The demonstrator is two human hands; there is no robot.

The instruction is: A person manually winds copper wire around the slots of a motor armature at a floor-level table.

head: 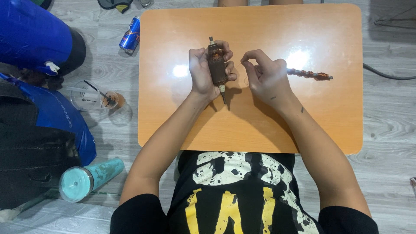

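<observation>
My left hand (202,73) grips a dark brown motor armature (216,66) upright over the orange table (182,121), its metal shaft pointing down toward the tabletop. My right hand (265,74) sits just to the right of it, fingertips pinched on a thin copper wire (239,64) that runs across to the armature. A second rod wound with copper wire (308,74) lies on the table, partly hidden behind my right hand.
On the grey floor to the left lie a blue drink can (130,35), a clear plastic cup with a straw (86,96), a teal tumbler (89,178) and blue and black bags (39,130). A black cable (388,76) runs at the right.
</observation>
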